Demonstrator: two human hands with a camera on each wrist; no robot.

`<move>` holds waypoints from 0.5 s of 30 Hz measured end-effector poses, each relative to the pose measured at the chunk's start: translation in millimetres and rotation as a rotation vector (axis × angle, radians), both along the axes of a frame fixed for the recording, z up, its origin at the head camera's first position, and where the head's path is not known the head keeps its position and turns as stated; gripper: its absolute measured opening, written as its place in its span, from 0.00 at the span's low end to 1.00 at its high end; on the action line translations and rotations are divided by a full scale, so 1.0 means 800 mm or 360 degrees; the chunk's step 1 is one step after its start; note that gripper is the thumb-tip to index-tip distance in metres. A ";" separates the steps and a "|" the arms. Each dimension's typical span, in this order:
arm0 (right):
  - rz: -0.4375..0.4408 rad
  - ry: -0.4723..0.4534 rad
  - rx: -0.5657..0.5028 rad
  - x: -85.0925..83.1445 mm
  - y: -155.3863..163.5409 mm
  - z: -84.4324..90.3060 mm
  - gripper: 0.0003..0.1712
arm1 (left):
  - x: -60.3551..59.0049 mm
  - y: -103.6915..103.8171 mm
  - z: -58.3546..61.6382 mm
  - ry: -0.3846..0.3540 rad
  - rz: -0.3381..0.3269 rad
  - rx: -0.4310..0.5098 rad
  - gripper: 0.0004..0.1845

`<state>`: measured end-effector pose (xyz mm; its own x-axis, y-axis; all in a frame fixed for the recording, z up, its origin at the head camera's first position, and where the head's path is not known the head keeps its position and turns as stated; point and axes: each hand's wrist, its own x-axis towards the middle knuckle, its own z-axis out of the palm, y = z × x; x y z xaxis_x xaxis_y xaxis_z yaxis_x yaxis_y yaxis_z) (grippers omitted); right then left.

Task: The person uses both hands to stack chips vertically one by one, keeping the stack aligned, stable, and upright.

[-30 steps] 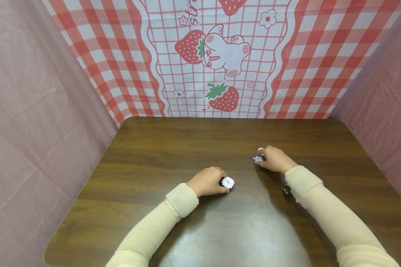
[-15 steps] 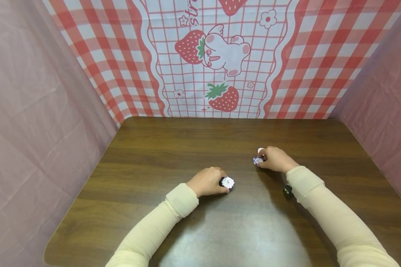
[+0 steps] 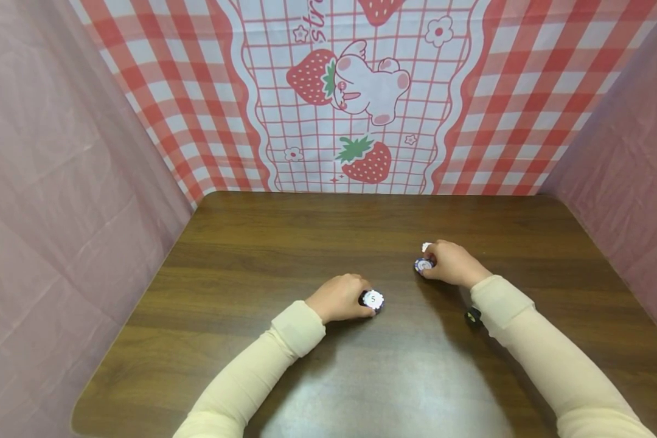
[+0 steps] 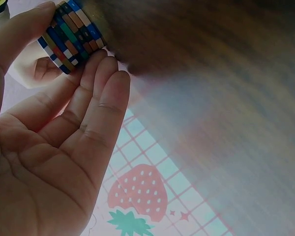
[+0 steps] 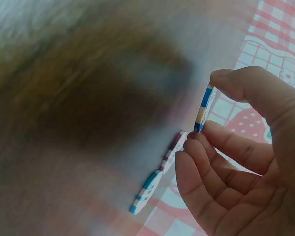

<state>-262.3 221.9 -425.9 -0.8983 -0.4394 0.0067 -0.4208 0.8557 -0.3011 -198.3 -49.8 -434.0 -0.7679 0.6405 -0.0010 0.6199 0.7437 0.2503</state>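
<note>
My left hand point(image 3: 341, 297) grips a stack of poker chips point(image 3: 373, 300) near the middle of the table, between thumb and fingers. The stack's edges point(image 4: 73, 35) show several blue, white, orange and green bands in the left wrist view. Farther back and to the right, my right hand point(image 3: 450, 263) pinches one blue-edged poker chip point(image 5: 205, 109) by its rim. Close to those fingertips lie a maroon-edged chip point(image 5: 172, 151) and a teal-edged chip point(image 5: 146, 191). From the head view, only a white bit of one chip point(image 3: 426, 247) shows past the right fingers.
The brown wooden table point(image 3: 252, 243) ends at a red-and-white checked cloth point(image 3: 504, 109) with strawberries. Pink curtains point(image 3: 60, 213) hang on both sides. A small black device point(image 3: 473, 316) sits at the right cuff.
The right hand and its blue-edged chip have shifted slightly toward me, and the sleeve a little to the right. The left hand and its stack have stayed put.
</note>
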 end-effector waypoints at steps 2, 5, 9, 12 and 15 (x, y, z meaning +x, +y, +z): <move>-0.0004 0.0009 -0.0005 0.002 -0.001 0.002 0.18 | 0.000 0.000 0.000 -0.0003 0.0000 -0.0002 0.17; 0.0006 0.0041 -0.0028 0.006 -0.005 0.005 0.18 | 0.000 0.000 0.000 -0.0007 -0.0001 0.0003 0.17; 0.0033 0.0092 -0.0074 0.016 -0.013 0.011 0.17 | 0.000 0.000 0.000 0.0002 -0.0007 0.0007 0.16; 0.0054 0.0128 -0.0110 0.025 -0.021 0.014 0.17 | 0.000 0.000 0.001 0.0009 -0.0014 0.0008 0.16; 0.0092 0.0162 -0.0148 0.032 -0.029 0.016 0.17 | 0.000 0.000 0.000 0.0018 -0.0017 0.0010 0.15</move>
